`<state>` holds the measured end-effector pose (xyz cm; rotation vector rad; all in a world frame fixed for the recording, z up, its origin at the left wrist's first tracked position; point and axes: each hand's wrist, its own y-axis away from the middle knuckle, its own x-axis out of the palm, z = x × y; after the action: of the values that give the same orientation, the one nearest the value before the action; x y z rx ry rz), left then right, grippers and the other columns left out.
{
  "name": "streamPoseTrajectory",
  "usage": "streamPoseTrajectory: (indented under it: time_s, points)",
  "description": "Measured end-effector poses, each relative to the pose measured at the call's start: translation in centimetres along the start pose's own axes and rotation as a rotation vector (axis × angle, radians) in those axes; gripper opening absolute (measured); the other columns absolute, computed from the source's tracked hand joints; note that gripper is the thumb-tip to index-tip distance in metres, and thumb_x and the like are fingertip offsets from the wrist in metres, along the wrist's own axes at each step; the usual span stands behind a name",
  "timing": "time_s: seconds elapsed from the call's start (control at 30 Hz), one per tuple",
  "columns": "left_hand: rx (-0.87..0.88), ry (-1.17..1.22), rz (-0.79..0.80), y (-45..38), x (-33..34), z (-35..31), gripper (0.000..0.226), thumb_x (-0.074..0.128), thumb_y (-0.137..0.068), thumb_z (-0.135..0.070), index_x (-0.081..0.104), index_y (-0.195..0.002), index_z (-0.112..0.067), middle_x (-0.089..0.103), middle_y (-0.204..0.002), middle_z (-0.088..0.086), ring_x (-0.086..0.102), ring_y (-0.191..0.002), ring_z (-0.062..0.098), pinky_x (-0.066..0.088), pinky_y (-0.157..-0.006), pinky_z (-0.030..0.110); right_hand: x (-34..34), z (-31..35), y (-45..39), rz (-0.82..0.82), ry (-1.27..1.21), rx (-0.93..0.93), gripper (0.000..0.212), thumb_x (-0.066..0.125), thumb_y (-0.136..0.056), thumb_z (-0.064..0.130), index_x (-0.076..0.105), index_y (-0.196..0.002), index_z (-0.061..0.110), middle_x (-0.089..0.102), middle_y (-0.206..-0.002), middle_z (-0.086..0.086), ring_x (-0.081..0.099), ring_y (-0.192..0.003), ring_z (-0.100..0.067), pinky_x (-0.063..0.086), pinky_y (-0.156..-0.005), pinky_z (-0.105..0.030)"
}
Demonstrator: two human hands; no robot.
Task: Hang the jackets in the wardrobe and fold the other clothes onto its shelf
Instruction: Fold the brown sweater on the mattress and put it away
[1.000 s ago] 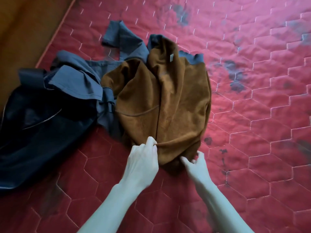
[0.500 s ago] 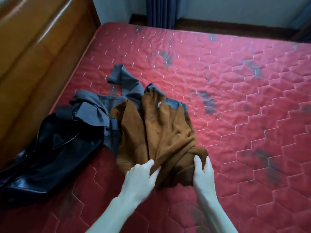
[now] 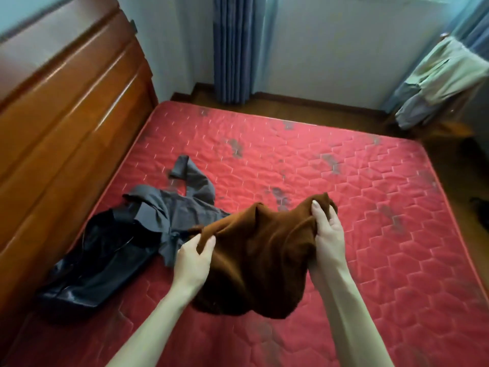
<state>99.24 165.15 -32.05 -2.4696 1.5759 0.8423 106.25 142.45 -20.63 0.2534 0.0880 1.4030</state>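
Note:
A brown fleece garment (image 3: pixel 259 255) hangs bunched in the air above the red quilted mattress (image 3: pixel 344 207). My left hand (image 3: pixel 193 263) grips its left edge and my right hand (image 3: pixel 326 229) grips its right edge, fingers curled into the cloth. A grey garment (image 3: pixel 172 207) lies crumpled on the mattress to the left, one sleeve stretched toward the far side. A black leather jacket (image 3: pixel 100 260) lies beside it at the mattress's left edge, partly under the grey cloth. No wardrobe is in view.
A wooden headboard (image 3: pixel 66 128) runs along the left. Blue curtains (image 3: pixel 232 49) hang at the far wall. At the right, pale clothes (image 3: pixel 436 80) are draped over a stand. Wooden floor (image 3: pixel 463 181) borders the bed.
Both hands have lifted the brown garment off the mattress and off the grey one. The view has tilted up, bringing the room's far wall into sight.

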Motion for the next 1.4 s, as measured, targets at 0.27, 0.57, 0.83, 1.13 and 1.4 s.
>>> streamPoseTrajectory:
  time_s: [0.27,0.57,0.83,1.13,1.4]
  points:
    - [0.184,-0.421,0.165,4.0,-1.5,-10.0,0.035,0.059,-0.099,-0.038,0.058,-0.132,-0.028,0.055,-0.122,0.001,0.053,-0.122,0.026,0.047,-0.103,0.042,0.2,9.3,4.3,-0.036,-0.124,-0.190,0.017,0.060,-0.105,0.035,0.061,-0.109,0.018,0.055,-0.084,0.001,0.056,-0.073,-0.015,0.053,-0.077,-0.042]
    - [0.627,0.141,0.361,12.4,-2.0,-21.2,0.052,0.065,-0.094,-0.054,0.043,-0.138,-0.040,0.055,-0.131,-0.015,0.056,-0.126,0.008,0.048,-0.101,0.027,-1.6,14.6,5.3,-0.134,-0.165,-0.348,0.014,0.059,-0.106,0.032,0.057,-0.101,0.019,0.058,-0.089,-0.001,0.060,-0.079,-0.011,0.056,-0.081,-0.037]
    - [0.601,0.196,0.143,9.4,-1.3,-24.3,0.023,0.053,-0.104,-0.012,0.062,-0.084,-0.018,0.059,-0.068,-0.008,0.051,-0.062,0.008,0.043,-0.061,0.037,-5.8,17.6,4.3,-0.217,0.020,-0.348,0.019,0.070,-0.099,0.030,0.057,-0.097,0.016,0.064,-0.083,-0.003,0.061,-0.071,-0.012,0.052,-0.063,-0.023]
    - [0.803,0.057,0.335,7.0,-2.7,-32.8,0.027,0.061,-0.101,-0.008,0.063,-0.076,-0.017,0.061,-0.068,-0.008,0.055,-0.065,0.006,0.045,-0.063,0.026,-9.9,19.9,2.6,-0.223,0.707,-0.405,0.037,0.052,-0.099,0.062,0.066,-0.107,0.028,0.070,-0.100,0.002,0.066,-0.097,-0.020,0.046,-0.081,-0.035]
    - [0.912,-0.015,0.451,5.9,-4.6,-37.8,0.027,0.067,-0.100,-0.014,0.070,-0.075,-0.024,0.064,-0.068,-0.012,0.057,-0.066,0.000,0.044,-0.066,0.020,-7.9,21.5,3.5,0.369,0.634,-0.768,0.029,0.072,-0.096,0.030,0.066,-0.124,0.031,0.070,-0.110,0.016,0.066,-0.108,-0.005,0.052,-0.093,-0.027]
